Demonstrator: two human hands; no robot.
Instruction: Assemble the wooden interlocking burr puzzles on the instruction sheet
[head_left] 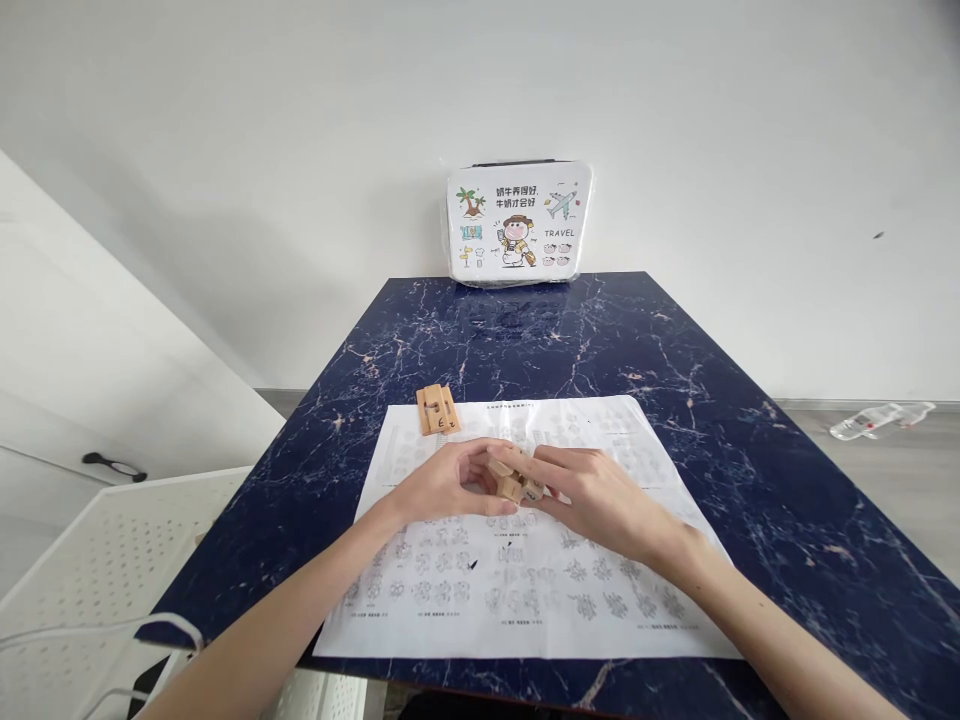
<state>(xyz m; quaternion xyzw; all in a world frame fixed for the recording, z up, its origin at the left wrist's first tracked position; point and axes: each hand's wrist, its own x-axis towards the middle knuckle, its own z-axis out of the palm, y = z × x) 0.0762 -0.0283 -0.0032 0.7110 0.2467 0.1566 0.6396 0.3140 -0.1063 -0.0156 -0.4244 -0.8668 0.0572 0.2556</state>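
Between my two hands is a small cluster of interlocking wooden puzzle pieces [511, 488], pale and blocky, with dark marks on some end faces. My left hand [450, 480] grips it from the left, thumb along the near side. From the right, my right hand [600, 495] closes on it, its fingers reaching over the top and side. Part of the cluster is hidden by the fingers. Beneath both hands lies a large white instruction sheet [480, 630] printed with rows of small line drawings. At its top left corner rest several loose wooden pieces [436, 410] bearing handwritten numbers.
A white cartoon-printed case [521, 225] stands at the table's back edge against the wall. The dark blue marbled table [525, 350] carries everything. Left of it is a white perforated surface [112, 560] with a white cable [97, 628]. A clear plastic bottle [877, 420] lies on the floor at right.
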